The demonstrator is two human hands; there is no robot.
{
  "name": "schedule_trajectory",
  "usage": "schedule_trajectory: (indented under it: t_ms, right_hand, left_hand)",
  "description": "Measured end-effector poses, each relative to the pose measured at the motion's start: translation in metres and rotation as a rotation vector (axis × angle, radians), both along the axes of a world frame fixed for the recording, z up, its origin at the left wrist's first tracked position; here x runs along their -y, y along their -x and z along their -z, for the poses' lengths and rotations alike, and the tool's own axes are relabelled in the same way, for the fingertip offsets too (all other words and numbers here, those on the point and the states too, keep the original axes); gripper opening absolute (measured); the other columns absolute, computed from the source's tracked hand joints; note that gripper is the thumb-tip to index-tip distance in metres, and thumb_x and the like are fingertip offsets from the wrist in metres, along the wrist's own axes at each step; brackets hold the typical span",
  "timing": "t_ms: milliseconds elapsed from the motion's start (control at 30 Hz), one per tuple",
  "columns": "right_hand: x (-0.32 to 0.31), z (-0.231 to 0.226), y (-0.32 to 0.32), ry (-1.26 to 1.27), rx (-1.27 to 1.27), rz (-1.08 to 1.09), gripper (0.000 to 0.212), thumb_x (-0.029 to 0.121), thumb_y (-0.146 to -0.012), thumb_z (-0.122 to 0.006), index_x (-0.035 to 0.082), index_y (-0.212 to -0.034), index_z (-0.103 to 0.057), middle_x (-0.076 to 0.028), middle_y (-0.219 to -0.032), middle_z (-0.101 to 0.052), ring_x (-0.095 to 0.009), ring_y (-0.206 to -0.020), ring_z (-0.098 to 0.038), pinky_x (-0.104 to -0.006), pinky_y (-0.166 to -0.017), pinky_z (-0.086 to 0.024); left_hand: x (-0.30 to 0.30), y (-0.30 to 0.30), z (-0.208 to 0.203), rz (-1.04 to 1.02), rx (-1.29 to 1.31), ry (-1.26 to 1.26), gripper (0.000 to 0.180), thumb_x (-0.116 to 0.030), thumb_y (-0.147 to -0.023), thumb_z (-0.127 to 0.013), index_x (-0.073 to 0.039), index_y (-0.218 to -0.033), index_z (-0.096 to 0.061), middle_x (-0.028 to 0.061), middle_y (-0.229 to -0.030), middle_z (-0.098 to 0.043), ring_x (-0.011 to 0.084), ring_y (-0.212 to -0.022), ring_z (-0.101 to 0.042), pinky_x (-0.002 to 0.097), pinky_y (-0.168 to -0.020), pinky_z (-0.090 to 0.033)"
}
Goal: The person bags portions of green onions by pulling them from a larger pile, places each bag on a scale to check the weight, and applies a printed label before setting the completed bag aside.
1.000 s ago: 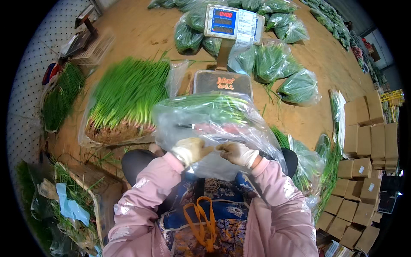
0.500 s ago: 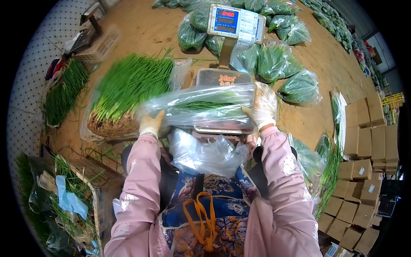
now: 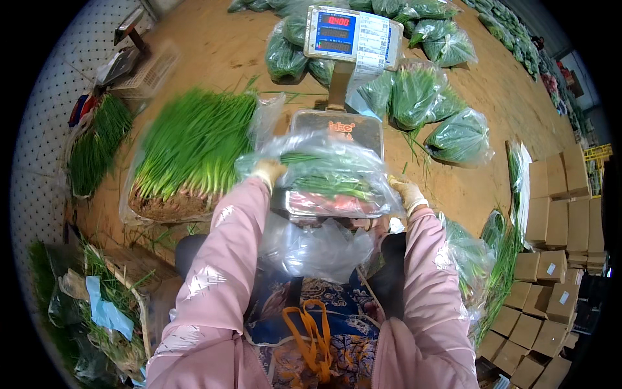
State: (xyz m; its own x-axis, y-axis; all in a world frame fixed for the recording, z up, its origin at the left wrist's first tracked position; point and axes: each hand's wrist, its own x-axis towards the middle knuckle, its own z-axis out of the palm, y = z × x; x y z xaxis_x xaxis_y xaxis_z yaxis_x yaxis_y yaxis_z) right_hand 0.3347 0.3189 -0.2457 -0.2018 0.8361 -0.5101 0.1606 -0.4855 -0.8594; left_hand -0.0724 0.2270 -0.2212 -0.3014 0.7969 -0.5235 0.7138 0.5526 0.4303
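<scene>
A clear plastic bag with a bunch of thin green scallions in it lies stretched across the scale's pan. My left hand, in a pale glove, is closed on the bag's left end. At the opposite end, my gloved right hand grips the plastic by the pan's lower right corner. The bag is partly smeared by motion, so I cannot tell whether its whole weight rests on the pan. Left of the scale sits a big pile of loose scallions, with soil at the roots.
The scale's display stands behind the pan. Filled bags of greens lie behind and to the right. Empty plastic bags rest at my lap. Cardboard boxes are stacked far right, and a basket of scraps stands lower left.
My left hand has moved right and up, my right hand slightly down. The bag, stretched taut before, is now slacker and lower over the pan, with the scallions bunched toward its middle.
</scene>
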Motion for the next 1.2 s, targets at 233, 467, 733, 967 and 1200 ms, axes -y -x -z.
schedule_trajectory:
  t_ms: [233,467,733,967,1200]
  right_hand:
    - [0.001,-0.031,0.011,-0.122,0.436,-0.106,0.037,0.017,-0.077,-0.068,-0.003,-0.107,-0.058,-0.013,-0.095,-0.063,-0.022,-0.086,-0.058,-0.0296,-0.075,-0.047]
    - [0.001,-0.042,-0.024,-0.265,0.522,0.052,0.014,0.018,-0.081,-0.058,0.005,-0.083,-0.063,-0.011,-0.073,-0.063,-0.018,-0.068,-0.061,-0.0314,-0.059,-0.048]
    - [0.014,-0.132,-0.027,-0.41,0.12,0.594,0.022,0.011,-0.086,-0.057,0.003,-0.107,-0.055,-0.005,-0.072,-0.058,-0.009,-0.057,-0.052,-0.0208,-0.049,-0.042]
    - [0.027,-0.16,0.113,-1.389,0.523,-0.482,0.041,0.009,-0.081,-0.058,0.005,-0.122,-0.052,-0.013,-0.108,-0.061,-0.025,-0.089,-0.058,-0.0327,-0.08,-0.046]
    - [-0.044,-0.098,0.151,-1.142,0.588,-0.235,0.062,0.017,-0.081,-0.059,-0.001,-0.134,-0.033,-0.024,-0.117,-0.055,-0.034,-0.104,-0.055,-0.0354,-0.089,-0.043]
  left_hand:
    - [-0.084,0.0,-0.11,-0.374,1.741,-0.476,0.021,-0.017,-0.086,-0.058,0.0,-0.098,-0.059,0.0088,-0.092,-0.064,0.0185,-0.085,-0.061,0.033,-0.081,-0.049]
    - [-0.066,0.085,-0.081,-0.678,1.376,-0.606,0.025,-0.025,-0.088,-0.058,-0.001,-0.096,-0.058,0.0106,-0.086,-0.064,0.0224,-0.081,-0.061,0.0352,-0.079,-0.049]
    - [-0.023,0.07,-0.042,-0.622,0.553,-0.854,0.031,-0.026,-0.084,-0.062,-0.001,-0.102,-0.058,0.0089,-0.093,-0.061,0.021,-0.081,-0.055,0.0337,-0.074,-0.043]
    - [0.041,-0.066,-0.084,0.333,0.105,-0.946,0.057,-0.013,-0.083,-0.057,-0.007,-0.135,-0.036,0.0145,-0.131,-0.046,0.0274,-0.12,-0.046,0.0346,-0.1,-0.036]
    - [0.095,-0.079,-0.046,0.601,0.421,-0.307,0.045,-0.02,-0.087,-0.052,-0.006,-0.128,-0.043,0.0153,-0.109,-0.058,0.0303,-0.1,-0.056,0.0341,-0.087,-0.044]
